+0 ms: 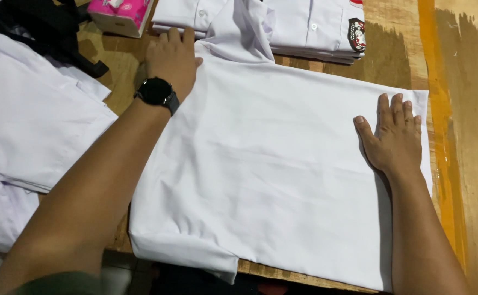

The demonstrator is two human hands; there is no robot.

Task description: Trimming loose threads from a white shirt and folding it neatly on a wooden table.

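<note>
A white shirt (272, 169) lies folded flat on a wooden table (468, 109), spread from the left edge to the right. My left hand (172, 60), with a black watch on its wrist, presses flat on the shirt's upper left corner near the collar. My right hand (393, 136) rests palm down with fingers together on the shirt's right edge. Neither hand grips anything.
A pile of loose white shirts (26, 125) lies at the left. A stack of folded white shirts with a sewn badge (304, 24) sits at the back. A pink tissue box (121, 13) and a black bag (37, 27) are at the back left.
</note>
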